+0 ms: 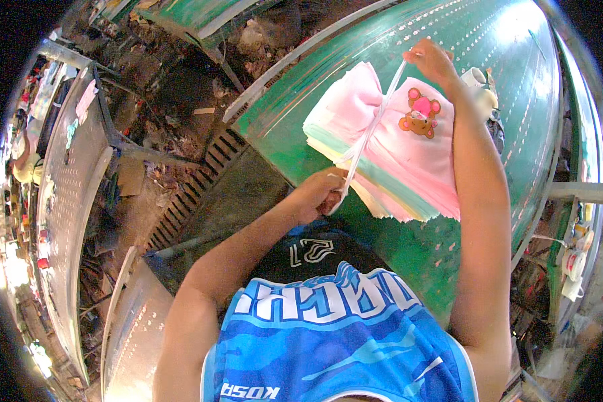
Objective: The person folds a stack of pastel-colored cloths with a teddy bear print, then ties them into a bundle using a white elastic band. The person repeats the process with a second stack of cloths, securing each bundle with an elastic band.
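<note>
**One waist cinched, no knot in sight**

A soft bundle of stacked pastel cloths (409, 157) lies on a green-painted table (281, 120), drawn in at its middle by a narrow white fabric strip (364, 140). The gathering looks done; fastening seems to be left, since the strip runs taut to each side and no knot can be made out. Beyond the bundle's far side, the right hand (431, 61) pinches one length; at the bundle's near left, the left hand (323, 193) curls closed on the other. Pale pink tops the bundle, with mint, cream and peach layers along its fanned edges, and a brown-and-pink bear motif (420, 115) on its right half.
</note>
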Demonstrator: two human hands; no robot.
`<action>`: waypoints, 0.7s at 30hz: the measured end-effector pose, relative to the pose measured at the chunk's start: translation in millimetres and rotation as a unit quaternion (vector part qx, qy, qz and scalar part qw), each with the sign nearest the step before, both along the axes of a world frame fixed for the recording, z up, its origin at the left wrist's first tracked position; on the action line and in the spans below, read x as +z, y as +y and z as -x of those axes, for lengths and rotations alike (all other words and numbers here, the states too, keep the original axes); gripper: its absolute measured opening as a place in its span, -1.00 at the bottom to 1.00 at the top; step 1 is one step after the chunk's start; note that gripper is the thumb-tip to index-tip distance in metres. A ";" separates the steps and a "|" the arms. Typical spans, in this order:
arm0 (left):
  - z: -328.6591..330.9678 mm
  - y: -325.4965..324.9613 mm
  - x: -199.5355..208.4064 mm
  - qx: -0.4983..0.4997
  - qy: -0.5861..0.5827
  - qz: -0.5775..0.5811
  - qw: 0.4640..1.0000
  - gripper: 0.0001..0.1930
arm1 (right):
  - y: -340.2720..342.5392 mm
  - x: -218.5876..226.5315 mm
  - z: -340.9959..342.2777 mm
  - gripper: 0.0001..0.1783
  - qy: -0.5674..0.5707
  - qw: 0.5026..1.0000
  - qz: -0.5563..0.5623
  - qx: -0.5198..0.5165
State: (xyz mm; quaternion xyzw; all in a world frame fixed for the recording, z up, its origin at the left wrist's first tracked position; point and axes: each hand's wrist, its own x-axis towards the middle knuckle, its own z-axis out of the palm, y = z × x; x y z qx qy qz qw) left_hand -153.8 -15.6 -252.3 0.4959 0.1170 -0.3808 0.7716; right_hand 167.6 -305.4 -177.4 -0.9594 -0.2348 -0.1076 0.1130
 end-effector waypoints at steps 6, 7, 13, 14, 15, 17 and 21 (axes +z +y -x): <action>-3.5 -15.2 15.1 0.062 -0.424 -0.366 0.826 -0.54 | -29.0 -21.5 -0.9 -0.69 0.249 0.951 -0.168 0.079; -1.6 -12.4 17.9 0.076 -0.469 -0.397 0.785 -0.56 | -24.7 -15.7 4.4 -0.71 0.289 0.941 -0.162 0.069; 15.3 -20.7 91.2 -0.014 -0.576 -0.495 0.650 -0.92 | -23.5 -11.6 21.1 -0.84 0.427 0.899 -0.079 0.054; 13.2 -18.4 103.1 -0.010 -0.636 -0.521 0.570 -0.92 | -13.4 -7.5 23.9 -0.75 0.460 0.877 -0.118 0.073; 12.1 -18.8 113.8 -0.009 -0.690 -0.538 0.483 -0.92 | -15.3 -8.3 23.2 -0.72 0.489 0.855 -0.136 0.103; 8.0 -25.7 130.5 -0.078 -0.694 -0.542 0.467 -0.89 | -19.8 -11.1 21.4 -0.64 0.546 0.805 -0.170 0.161; 3.0 -32.8 158.9 -0.200 -0.700 -0.566 0.386 -0.78 | -12.1 -6.4 30.7 -0.62 0.644 0.716 -0.199 0.179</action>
